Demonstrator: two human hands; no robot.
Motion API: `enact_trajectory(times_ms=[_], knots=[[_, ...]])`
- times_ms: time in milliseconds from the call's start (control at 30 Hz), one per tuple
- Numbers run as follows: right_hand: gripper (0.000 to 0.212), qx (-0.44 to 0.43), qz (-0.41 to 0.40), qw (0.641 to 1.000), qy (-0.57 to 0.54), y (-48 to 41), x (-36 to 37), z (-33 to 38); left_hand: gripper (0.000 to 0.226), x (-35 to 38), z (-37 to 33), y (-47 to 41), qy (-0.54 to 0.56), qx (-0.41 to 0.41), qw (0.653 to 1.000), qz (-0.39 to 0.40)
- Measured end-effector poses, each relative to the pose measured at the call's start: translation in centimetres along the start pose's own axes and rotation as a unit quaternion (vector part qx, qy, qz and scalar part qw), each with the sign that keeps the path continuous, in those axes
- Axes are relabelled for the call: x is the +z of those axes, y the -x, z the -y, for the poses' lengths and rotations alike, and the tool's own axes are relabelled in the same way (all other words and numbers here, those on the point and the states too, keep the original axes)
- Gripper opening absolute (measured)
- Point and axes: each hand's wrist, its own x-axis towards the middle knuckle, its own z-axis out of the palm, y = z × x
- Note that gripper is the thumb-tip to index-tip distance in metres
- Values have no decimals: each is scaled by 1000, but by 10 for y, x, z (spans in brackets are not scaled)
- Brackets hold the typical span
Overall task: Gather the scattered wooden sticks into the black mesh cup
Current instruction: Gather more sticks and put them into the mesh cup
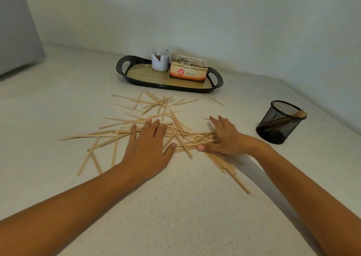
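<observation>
Both forearms reach in from the near edge, and from my remote seat I read the scene outward from them. Underneath it all is the pale speckled table, bare close to me. Further back sits a black-rimmed tray carrying a jar and a tea box, well apart from the work. The black mesh cup stands upright to the right, near the right hand but not touching it; something tan leans at its rim, though I cannot tell what it is. The wooden sticks lie spread across the middle of the table, thickest between the two hands, with strays to the left and toward the tray. My left hand lies flat on the pile, fingers spread, gripping nothing. My right hand is cupped sideways against the heap's right end, thumb tucked low under a few sticks; its grip is loose and not closed on a bundle. As I judge it, the danger is a crooked bundle: the sticks cross at many angles, so closing on them now could splay them and let some slip out on the way to the cup. A hasty sweep rightward might also knock that light cup over.
</observation>
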Motion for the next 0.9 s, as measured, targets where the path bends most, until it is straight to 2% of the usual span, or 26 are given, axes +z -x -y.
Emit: enact_trajectory(times_ms=[100, 267, 400, 467, 567, 667, 733, 833, 900], knots=[[113, 11, 16, 1000, 6, -4, -6, -6, 72, 0, 1, -1, -9, -4, 1000, 11], [62, -28, -46, 998, 44, -3, -6, 3, 85, 0, 0, 0, 9, 10, 1000, 0], [42, -80, -85, 992, 47, -2, -3, 20, 91, 0, 1, -1, 27, 32, 999, -11], [36, -121, -114, 985, 53, -1, -2, 27, 86, -2, 2, -4, 57, 38, 997, -22], [39, -161, -124, 979, 23, 1, -5, 32, 76, -3, 5, -12, 102, 45, 993, -39], [43, -158, -108, 981, -27, 1, -14, 23, 69, -4, 10, -19, 115, 54, 991, -48], [62, -156, -80, 984, -36, -1, -18, 15, 65, -4, 12, -20, 120, 65, 989, -55], [109, -173, -9, 984, -37, -1, -13, 13, 59, -1, 11, -20, 132, 81, 986, -53], [118, -188, 26, 981, -42, -2, -2, 19, 56, 0, 11, -20, 164, 93, 981, -43]])
